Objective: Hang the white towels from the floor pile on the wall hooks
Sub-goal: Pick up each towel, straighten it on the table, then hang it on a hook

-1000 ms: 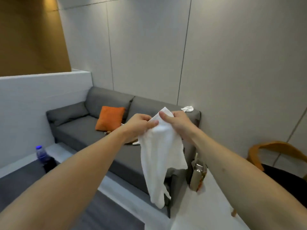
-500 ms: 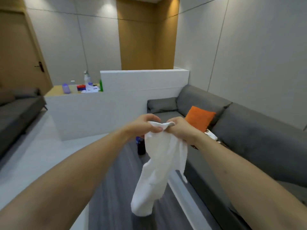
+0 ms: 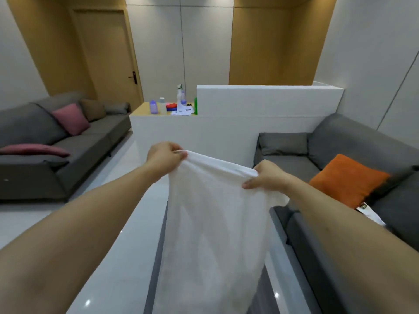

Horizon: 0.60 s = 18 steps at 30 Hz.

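Between the two outstretched arms, at six o'clock in the head view, a white towel (image 3: 215, 234) hangs spread out, its lower end running out of the bottom of the picture. The left hand (image 3: 164, 158) pinches one end of its top edge with curled fingers; the right hand (image 3: 266, 177) grips the other end, thumb underneath, so the edge is drawn fairly taut between them. Both hands are closed on cloth and hold nothing else.

At three o'clock a grey sofa (image 3: 353, 141) carries an orange cushion (image 3: 347, 180); at nine o'clock a second grey sofa (image 3: 34, 173) holds pink cushions (image 3: 71, 118). Further off at twelve o'clock a white partition (image 3: 260, 105) stands beside a counter (image 3: 140, 111) crowded with bottles (image 3: 153, 107), and beyond that is a wooden door (image 3: 108, 53).

Neither wall hooks nor the floor pile show here, so I judge this towel lifted and opened but not yet hung. How many towels are already up or remain cannot be told; carrying this one to a hook appears to be what is left.
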{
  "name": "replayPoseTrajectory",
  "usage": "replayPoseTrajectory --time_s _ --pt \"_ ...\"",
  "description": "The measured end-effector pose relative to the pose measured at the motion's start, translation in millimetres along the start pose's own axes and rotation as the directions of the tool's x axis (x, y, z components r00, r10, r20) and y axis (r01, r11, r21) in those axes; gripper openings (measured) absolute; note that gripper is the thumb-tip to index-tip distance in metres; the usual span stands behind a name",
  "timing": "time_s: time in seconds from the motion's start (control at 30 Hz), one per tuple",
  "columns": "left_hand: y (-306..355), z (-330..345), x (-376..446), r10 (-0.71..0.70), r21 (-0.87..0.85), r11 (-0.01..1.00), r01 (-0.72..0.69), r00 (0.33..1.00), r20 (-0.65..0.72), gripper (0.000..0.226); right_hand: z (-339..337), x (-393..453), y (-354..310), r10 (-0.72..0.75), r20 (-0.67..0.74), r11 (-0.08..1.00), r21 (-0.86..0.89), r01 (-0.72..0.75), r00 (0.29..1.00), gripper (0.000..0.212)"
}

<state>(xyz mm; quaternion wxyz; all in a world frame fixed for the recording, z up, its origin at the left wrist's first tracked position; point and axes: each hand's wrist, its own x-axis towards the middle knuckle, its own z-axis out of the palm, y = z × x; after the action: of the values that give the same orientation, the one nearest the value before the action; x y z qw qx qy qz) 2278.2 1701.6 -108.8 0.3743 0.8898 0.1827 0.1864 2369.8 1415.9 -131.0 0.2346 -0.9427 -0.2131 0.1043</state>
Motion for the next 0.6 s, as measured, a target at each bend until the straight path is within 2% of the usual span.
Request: replayPoseTrajectory --time_s 0.2,0.37,0.6 --pt "-8 -14 68 -0.075 0.167 0.98 0.109 0.977 -0.199 0.021 -33 74 0 -0.05 -0.253 0.996 -0.083 0.03 0.966 0.039" --pt "7 -31 95 -0.109 -0.041 0.994 0.101 0.93 -0.351 0.023 -71 96 -9 -0.085 -0.418 0.995 -0.084 0.055 0.905 0.025" --pt "16 -52 57 -0.022 -0.116 0.993 -0.029 0.908 -0.419 0.022 -77 66 -13 -0.128 -0.551 0.988 -0.002 0.152 0.824 0.014"
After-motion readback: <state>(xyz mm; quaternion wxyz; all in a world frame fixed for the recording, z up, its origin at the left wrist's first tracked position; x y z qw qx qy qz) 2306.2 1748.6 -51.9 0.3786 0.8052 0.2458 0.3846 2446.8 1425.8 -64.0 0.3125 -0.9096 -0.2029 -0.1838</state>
